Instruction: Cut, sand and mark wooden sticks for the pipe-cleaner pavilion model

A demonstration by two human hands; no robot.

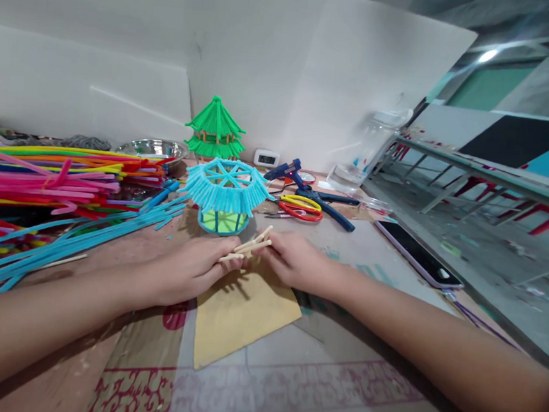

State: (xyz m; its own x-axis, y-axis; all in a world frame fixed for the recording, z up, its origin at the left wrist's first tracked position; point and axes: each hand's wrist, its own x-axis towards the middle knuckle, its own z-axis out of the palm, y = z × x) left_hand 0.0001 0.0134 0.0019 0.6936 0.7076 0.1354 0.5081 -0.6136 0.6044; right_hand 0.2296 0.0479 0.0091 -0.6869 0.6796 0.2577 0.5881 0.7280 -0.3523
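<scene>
Wooden sticks (257, 246), at least three, are pinched in the fingers (277, 245) of the left hand (197, 264) and right hand (302, 264), before one blue-roofed model (227, 195); one green-roofed model (216, 121) stands behind it.

The left hand (197, 266) partly hides the tan sheet (247, 322) — left edge crops pipe cleaners (88, 186).

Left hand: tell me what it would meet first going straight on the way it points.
Beyond the thin wooden sticks it holds, the left hand would probably meet the right hand first, at its fingers; their exact depths are unclear.
</scene>
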